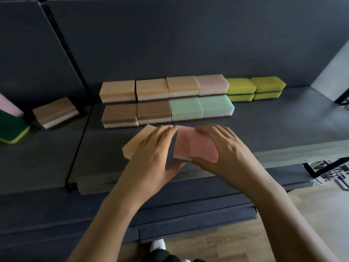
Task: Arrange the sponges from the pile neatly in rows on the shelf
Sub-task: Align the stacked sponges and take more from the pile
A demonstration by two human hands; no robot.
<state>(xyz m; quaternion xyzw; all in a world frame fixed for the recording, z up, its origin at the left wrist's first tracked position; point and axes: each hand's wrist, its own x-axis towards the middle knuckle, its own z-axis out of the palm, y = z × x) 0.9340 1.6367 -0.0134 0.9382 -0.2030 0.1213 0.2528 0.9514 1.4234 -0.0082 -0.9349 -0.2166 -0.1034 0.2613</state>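
My left hand (151, 152) holds an orange sponge (132, 146) and my right hand (224, 148) grips a pink sponge (190, 146), both just above the grey shelf (283, 129), in front of the rows. Behind them a front row has two brown sponges (136, 114) and two mint sponges (202, 107). The back row has orange sponges (151, 89), a pale pink sponge (212, 84) and stacked yellow sponges (255, 88). On the left shelf section lie a loose brown sponge (55, 112), a green-and-yellow sponge (12, 129) and part of a pink sponge (8, 106).
A dark back panel (188, 44) rises behind the shelf. A black upright post (75, 103) divides the two shelf sections. Lower dark shelves (170, 214) jut out beneath my arms, and a wooden floor (302, 233) shows at the lower right.
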